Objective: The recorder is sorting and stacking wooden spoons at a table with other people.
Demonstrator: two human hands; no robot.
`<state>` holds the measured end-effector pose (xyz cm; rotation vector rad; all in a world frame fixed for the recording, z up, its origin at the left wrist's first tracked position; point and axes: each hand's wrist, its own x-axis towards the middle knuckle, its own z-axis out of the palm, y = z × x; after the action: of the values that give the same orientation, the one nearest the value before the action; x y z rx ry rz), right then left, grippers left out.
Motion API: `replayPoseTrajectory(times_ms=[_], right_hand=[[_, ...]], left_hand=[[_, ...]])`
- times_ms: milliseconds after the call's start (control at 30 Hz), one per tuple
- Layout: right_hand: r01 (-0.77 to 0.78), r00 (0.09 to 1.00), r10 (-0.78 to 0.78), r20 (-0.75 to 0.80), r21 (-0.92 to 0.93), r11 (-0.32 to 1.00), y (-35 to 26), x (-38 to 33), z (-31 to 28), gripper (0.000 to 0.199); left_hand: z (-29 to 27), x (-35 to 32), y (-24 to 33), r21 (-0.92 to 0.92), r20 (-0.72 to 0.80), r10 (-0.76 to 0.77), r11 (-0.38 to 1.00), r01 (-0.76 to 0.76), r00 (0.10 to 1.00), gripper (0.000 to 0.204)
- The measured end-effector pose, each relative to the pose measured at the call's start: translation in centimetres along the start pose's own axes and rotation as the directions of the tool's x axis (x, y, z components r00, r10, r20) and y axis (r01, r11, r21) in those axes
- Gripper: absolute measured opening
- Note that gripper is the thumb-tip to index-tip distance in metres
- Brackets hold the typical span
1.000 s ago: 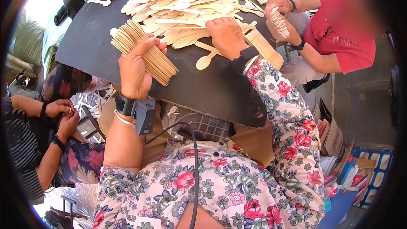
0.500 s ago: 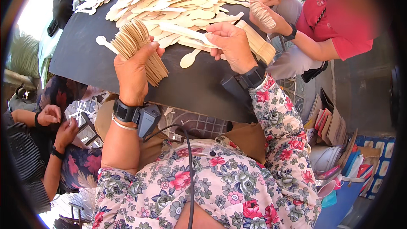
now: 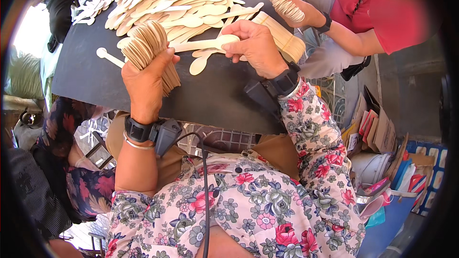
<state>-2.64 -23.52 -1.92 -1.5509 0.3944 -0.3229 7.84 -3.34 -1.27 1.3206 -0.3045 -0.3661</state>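
Upright in my left hand (image 3: 143,83) is a thick stack of wooden spoons (image 3: 146,43), fingers wrapped round it and bowls at the top. My right hand (image 3: 260,50) pinches a single wooden spoon (image 3: 198,45) by its bowl, and the handle reaches left toward the stack. Whether its tip touches the stack is hidden behind my left fingers. Beyond both hands spreads a large heap of loose wooden spoons (image 3: 167,0). One loose spoon (image 3: 198,64) lies just below the held one, and another spoon (image 3: 107,56) sticks out left of the stack.
A banded bundle of spoons (image 3: 282,38) lies on the dark table (image 3: 210,100), right of my right hand. Across it, a person in a red shirt (image 3: 356,12) holds another spoon stack (image 3: 287,7). Someone sits at left. Cardboard (image 3: 380,129) and a bucket (image 3: 368,167) stand at right.
My right hand has brought its spoon down and closer to the stack, handle now nearly level. The red-shirted person's one hand has lifted off their stack. The view has shifted slightly.
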Motion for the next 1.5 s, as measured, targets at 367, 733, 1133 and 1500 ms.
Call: replayPoseTrajectory(times_ms=[367,733,1133,1500], right_hand=[[0.192,0.979,-0.187,-0.082,0.055,0.98,-1.8,-2.0,2.1,0.02],[0.479,0.872,-0.472,-0.126,0.031,0.877,-2.0,-3.0,4.3,0.013],[0.409,0.894,-0.417,-0.164,-0.08,0.909,-3.2,-3.4,4.0,0.013],[0.46,0.812,-0.554,-0.183,-0.383,0.801,-3.5,-2.3,2.3,0.013]], left_hand=[[1.4,-1.5,-0.6,0.522,0.329,0.514,0.6,-0.606,0.793,0.025],[1.5,-2.2,-0.4,0.456,0.399,0.306,0.752,-0.477,0.864,0.022],[1.5,-1.9,0.2,0.18,0.285,0.118,0.968,-0.174,0.951,0.02],[1.1,-1.1,0.4,0.041,0.293,-0.099,0.995,0.091,0.951,0.022]])
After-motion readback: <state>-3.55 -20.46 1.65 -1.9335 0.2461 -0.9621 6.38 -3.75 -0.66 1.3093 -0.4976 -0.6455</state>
